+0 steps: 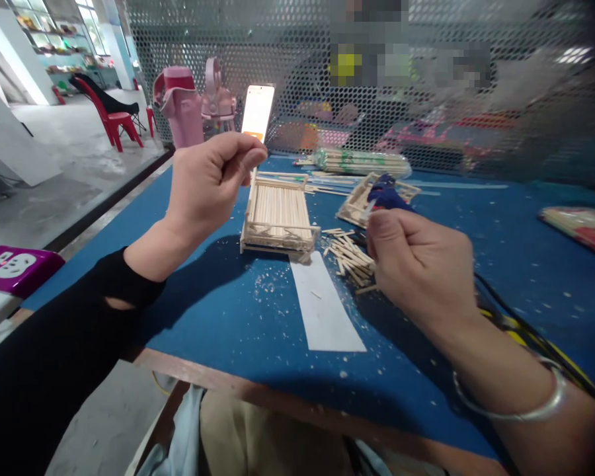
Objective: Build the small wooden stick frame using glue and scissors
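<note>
Left of a pink flask by a perforated screen stands a red chair.

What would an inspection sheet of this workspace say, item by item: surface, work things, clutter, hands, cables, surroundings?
Surface: blue table, strewn with pale specks.
Work things: stick model on the table; second model to its right; loose pile of cut sticks.
Clutter: paper strip, bagged sticks, phone.
Hands: left hand raised, fingers pinched; right hand closed; anything held is unclear.
Cables: black cable beside the right forearm.
Surroundings: mesh panel behind; red chair and purple socket to the left.
</note>
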Demonstrator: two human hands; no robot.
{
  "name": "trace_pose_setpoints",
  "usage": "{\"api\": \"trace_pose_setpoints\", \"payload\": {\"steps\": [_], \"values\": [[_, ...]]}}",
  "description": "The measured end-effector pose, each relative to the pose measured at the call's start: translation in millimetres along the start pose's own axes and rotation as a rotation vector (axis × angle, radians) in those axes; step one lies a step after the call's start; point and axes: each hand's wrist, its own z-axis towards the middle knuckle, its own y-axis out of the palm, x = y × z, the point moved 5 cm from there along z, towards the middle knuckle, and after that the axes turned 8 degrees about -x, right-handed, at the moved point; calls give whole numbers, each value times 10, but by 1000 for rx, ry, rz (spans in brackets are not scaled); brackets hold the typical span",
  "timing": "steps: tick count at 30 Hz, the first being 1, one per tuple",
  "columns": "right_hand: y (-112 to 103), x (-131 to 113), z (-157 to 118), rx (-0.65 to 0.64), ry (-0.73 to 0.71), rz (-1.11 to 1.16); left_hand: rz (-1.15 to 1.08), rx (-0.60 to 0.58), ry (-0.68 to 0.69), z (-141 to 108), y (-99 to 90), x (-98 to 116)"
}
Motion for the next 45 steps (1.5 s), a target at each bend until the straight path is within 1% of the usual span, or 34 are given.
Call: {"api": "trace_pose_setpoints", "payload": {"steps": [2, 4, 7, 8, 10, 12, 14, 17, 19, 20, 23, 24, 26, 27, 28, 30, 33, 37, 41, 45], "values": [[19, 14, 8, -9, 23, 64, 77, -6, 2, -16, -5, 73], [69, 34, 22, -73, 75, 219, 126, -39, 46, -48, 17, 191], [133, -1, 33, -172, 102, 415, 163, -160, 188, -133, 137, 432], [142, -34, 33, -196, 90, 436, 174, -204, 252, -170, 191, 517], [148, -108, 26, -232, 71, 463, 227, -258, 327, -238, 288, 636], [155, -171, 11, -272, 76, 491, 253, -311, 376, -289, 365, 701], [164, -210, -3, -324, 91, 527, 257, -351, 414, -316, 402, 727], [192, -197, -15, -436, 111, 585, 261, -392, 469, -310, 379, 729], [196, -134, -5, -462, 116, 624, 279, -371, 465, -259, 305, 684], [189, -89, 8, -443, 116, 640, 291, -329, 434, -216, 247, 637], [175, 58, 48, -341, 128, 598, 304, -106, 274, -67, 29, 416], [176, 98, 58, -301, 132, 560, 274, -29, 259, -34, -33, 352], [179, 142, 68, -209, 121, 486, 238, -12, 182, 18, -61, 215], [181, 144, 68, -160, 103, 465, 222, -26, 168, 26, -49, 179], [186, 134, 65, -121, 80, 451, 211, -71, 163, 25, -14, 165], [221, 98, 53, -106, 53, 415, 197, -200, 173, -12, 85, 187], [297, 45, 46, -167, 71, 330, 240, -405, 185, -121, 234, 255], [355, -27, 76, -198, 48, 237, 349, -577, 190, -215, 341, 238], [399, -72, 109, -206, 18, 214, 292, -683, 222, -197, 397, 181], [425, -81, 111, -237, 32, 207, 237, -678, 238, -173, 416, 169]]}}
